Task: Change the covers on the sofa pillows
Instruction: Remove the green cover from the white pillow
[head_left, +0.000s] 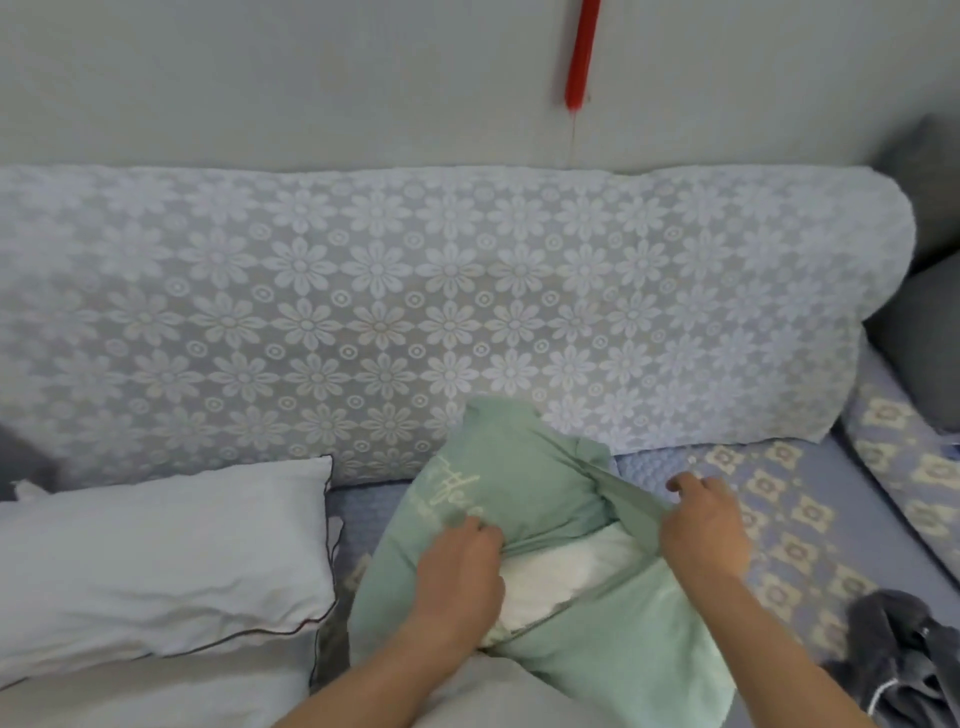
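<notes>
**Green cover held at its opening, white pillow showing**

Head view: A green cover (524, 499) with pale script on its face is seen lying on the blue patterned sofa seat (779, 519), its far end leaning against the flower-patterned backrest (415, 291). A white pillow (561, 577) is exposed in the cover's open mouth, part inside and part showing. The left hand (457, 577) is curled into the cover's edge at the left side of the opening, with fabric bunched under the fingers. The right hand (704, 530) is closed on the cover's edge at the right side, where the cloth is drawn taut into a ridge; the index finger is stretched out. A pale blue pillow (156, 561) with dark piping is laid just left of the green cover. Dark grey cloth (904, 649) is crumpled at the lower right of the seat. Grey cushions (919, 332) are seen at the right edge, and a red strip (581, 57) hangs on the wall above the backrest.
</notes>
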